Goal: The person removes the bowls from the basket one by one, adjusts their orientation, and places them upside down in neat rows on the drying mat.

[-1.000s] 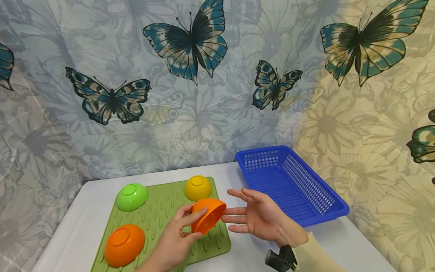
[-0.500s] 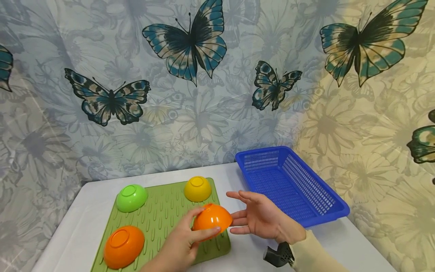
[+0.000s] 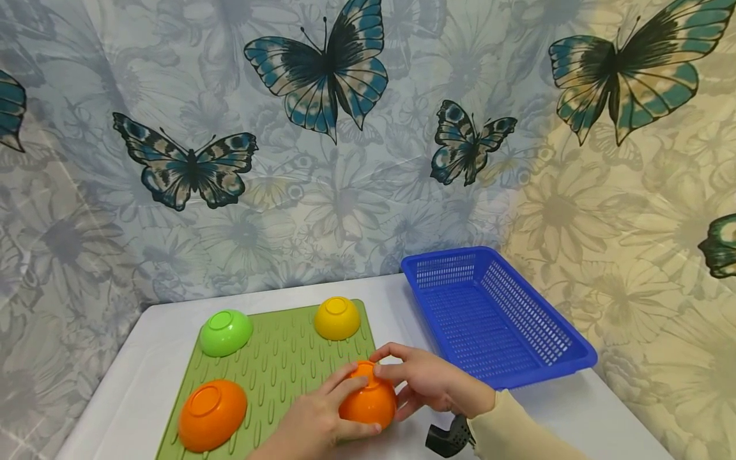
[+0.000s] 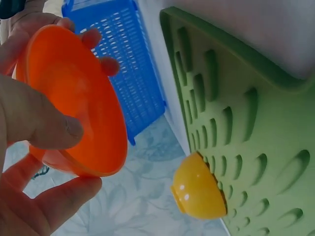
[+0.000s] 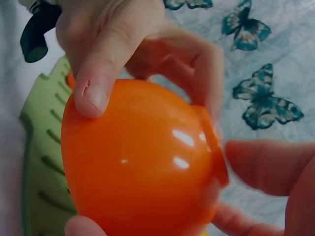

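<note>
A small orange bowl is held between both hands over the near right corner of the green mat. The left hand grips it from the left; in the left wrist view its thumb overlaps the inside of the bowl, with other fingers at the outside. From the right, the right hand curls its fingers around the bowl's side, thumb near the foot ring. The right wrist view shows the glossy outside of the bowl, foot ring toward the right, and the left thumb on its rim.
Upside down on the mat sit a larger orange bowl, a green bowl and a yellow bowl. An empty blue plastic basket stands at the right of the white table, before a butterfly-print cloth.
The left hand has turned the small orange bowl and moved it slightly right and nearer. The right hand, earlier spread beside it, has closed its fingers around the bowl.
</note>
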Tool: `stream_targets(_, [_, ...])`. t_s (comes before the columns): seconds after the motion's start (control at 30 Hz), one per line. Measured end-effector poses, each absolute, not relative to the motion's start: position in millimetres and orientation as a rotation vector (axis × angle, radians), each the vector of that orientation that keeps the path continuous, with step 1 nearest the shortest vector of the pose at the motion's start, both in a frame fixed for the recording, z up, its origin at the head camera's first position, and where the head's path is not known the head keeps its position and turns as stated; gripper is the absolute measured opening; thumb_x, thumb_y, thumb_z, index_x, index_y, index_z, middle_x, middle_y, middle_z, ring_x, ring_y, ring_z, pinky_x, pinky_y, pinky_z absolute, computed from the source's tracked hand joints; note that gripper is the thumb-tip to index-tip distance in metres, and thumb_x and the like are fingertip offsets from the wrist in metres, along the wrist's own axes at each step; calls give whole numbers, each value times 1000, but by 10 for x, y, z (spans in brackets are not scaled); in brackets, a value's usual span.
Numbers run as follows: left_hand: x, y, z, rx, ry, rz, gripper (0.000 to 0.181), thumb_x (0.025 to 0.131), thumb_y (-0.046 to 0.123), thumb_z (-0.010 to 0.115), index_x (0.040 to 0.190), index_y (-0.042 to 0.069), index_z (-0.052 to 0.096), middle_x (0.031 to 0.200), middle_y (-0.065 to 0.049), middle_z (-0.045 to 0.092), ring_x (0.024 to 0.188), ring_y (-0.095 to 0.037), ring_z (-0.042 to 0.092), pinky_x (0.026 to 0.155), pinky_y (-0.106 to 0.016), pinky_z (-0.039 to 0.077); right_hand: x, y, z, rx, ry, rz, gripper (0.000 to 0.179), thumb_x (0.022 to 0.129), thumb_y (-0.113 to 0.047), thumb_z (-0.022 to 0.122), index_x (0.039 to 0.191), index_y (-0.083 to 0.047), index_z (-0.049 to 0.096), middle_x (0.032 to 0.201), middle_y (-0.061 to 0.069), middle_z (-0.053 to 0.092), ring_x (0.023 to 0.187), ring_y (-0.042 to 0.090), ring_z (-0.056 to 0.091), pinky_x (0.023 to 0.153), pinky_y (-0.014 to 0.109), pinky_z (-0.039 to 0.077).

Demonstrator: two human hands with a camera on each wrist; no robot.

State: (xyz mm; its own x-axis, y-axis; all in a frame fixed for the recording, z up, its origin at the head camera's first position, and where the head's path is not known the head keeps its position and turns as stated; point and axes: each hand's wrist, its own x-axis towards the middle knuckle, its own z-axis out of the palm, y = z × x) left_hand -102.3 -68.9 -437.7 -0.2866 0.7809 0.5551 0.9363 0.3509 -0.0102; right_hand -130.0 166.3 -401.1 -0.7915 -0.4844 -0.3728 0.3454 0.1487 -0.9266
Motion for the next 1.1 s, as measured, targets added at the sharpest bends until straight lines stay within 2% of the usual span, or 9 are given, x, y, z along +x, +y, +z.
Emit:
stream_targets(0.17, [-1042,-711,-4410,-1513,-2091,-336,43,69,38,81,110,41,69,134,-13,44,127,-39,35,59,-32,55,-1289,1575,-4073,-117,1930,-1686,31,86,-22,64,114,-13,52,94,19,61,59,37,64,49,44,53])
stream_targets(0.27, [-1048,-725,-4417,-1513,-2192,-418,58,70,34,81,124,36,61,143,-15,32,129,-40,31,68,-37,55,-1320,1561,-4056,-123,1996,-1681,31,85,-20,65,113,-14,54,93,17,62,55,34,63,48,43,53])
stream_targets(0.33, [-1043,-734,-4402,-1470,-2350,-537,74,71,31,81,137,33,48,150,-17,16,128,-43,31,70,-36,54,-1343,1554,-4056,-124,2044,-1670,31,84,-20,66,112,-15,55,91,16,62,52,30,62,48,42,53])
stream_targets(0.47, [-1037,-737,-4338,-1157,-2727,-918,105,72,36,81,151,32,12,153,-15,-13,110,-42,50,68,-31,53,-1363,1517,-4084,-130,2125,-1653,32,83,-20,69,113,-17,57,86,15,61,54,26,60,50,43,54])
stream_targets(0.53, [-1051,-732,-4311,-960,-2835,-1037,111,71,41,79,150,36,2,153,-16,-9,101,-40,56,69,-36,54,-1361,1487,-4099,-149,2159,-1655,33,83,-19,70,114,-18,57,85,15,61,57,26,61,51,44,54])
stream_targets(0.6, [-1079,-723,-4298,-813,-2893,-1086,114,70,42,80,149,40,-3,154,-15,6,108,-40,54,79,-47,51,-1365,1449,-4119,-169,2180,-1669,34,83,-19,70,114,-17,58,86,15,61,60,26,62,52,44,54])
stream_targets(0.77, [-1177,-722,-4334,-626,-2924,-1109,113,68,31,83,148,44,4,139,-10,44,117,-33,49,91,-54,42,-1394,1360,-4209,-191,2183,-1721,35,85,-18,69,118,-15,58,91,15,61,68,26,62,55,46,54])
stream_targets(0.97, [-1347,-766,-4493,-611,-2877,-1108,85,66,29,84,141,17,45,138,-14,44,121,-35,44,95,-53,38,-1490,1316,-4410,-175,2088,-1821,48,82,-6,71,128,-12,56,120,19,54,95,31,59,66,46,54])
stream_targets(1.1, [-1461,-779,-4621,-593,-2912,-1156,80,65,31,83,137,15,50,139,-13,44,124,-34,41,98,-53,35,-1544,1300,-4544,-204,2125,-1790,63,74,4,74,132,-9,53,134,20,47,114,35,49,70,40,54])
